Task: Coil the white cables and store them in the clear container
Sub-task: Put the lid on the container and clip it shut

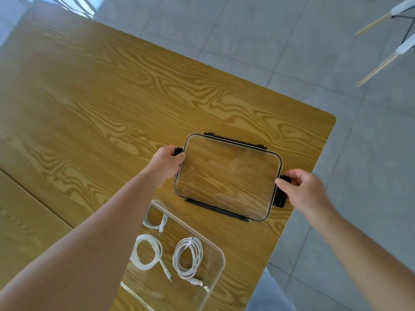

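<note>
A clear lid (pixel 228 176) with black latches lies over the wooden table. My left hand (pixel 167 163) grips its left edge at a black latch, and my right hand (pixel 303 187) grips the black latch on its right edge. Nearer to me stands the clear container (pixel 219 254), open. Three coiled white cables lie inside it: one at the far left (pixel 155 221), partly behind my left forearm, one in the middle left (pixel 147 254), and one on the right (pixel 188 258) with its plug ends loose.
The wooden table (pixel 112 97) stretches far to the left and back; its right edge and rounded corner are close to the lid. Beyond it is grey tiled floor. Chair legs (pixel 381 61) show at the top right.
</note>
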A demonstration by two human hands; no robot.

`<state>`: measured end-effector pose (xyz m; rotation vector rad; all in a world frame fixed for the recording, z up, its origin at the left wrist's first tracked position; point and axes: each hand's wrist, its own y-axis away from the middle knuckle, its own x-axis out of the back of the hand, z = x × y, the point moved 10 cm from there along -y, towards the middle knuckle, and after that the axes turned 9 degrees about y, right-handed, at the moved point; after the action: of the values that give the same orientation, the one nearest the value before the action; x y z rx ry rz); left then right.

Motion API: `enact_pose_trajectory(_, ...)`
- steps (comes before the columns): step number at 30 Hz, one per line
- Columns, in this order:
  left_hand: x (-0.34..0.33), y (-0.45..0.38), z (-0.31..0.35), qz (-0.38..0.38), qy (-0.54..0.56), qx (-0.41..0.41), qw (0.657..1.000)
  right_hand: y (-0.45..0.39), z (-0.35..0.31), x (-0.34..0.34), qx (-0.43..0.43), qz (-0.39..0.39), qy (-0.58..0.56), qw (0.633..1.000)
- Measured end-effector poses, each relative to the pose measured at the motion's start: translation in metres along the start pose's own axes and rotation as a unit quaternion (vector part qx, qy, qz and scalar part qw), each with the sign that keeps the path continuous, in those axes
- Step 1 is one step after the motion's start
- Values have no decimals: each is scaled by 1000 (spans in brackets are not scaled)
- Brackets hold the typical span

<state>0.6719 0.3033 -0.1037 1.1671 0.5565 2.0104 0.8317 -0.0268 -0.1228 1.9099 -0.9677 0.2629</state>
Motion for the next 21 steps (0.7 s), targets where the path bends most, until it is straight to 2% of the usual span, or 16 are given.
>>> enact_pose_trajectory(4,1,-2,-3,-1,-6,2,1000,-4,-4,0,12,7,-4,1000)
enact_pose_trajectory(13,25,10,1,12,56,-31,998,3,-8,4,10,-13,-114,993)
enact_pose_trajectory(17,45,26,11,18,86,-60,994,16,-23,17,40,1,-100,994)
enact_pose_trajectory(21,65,38,20,27,93,-79,992,27,-46,25,88,-10,-35,995)
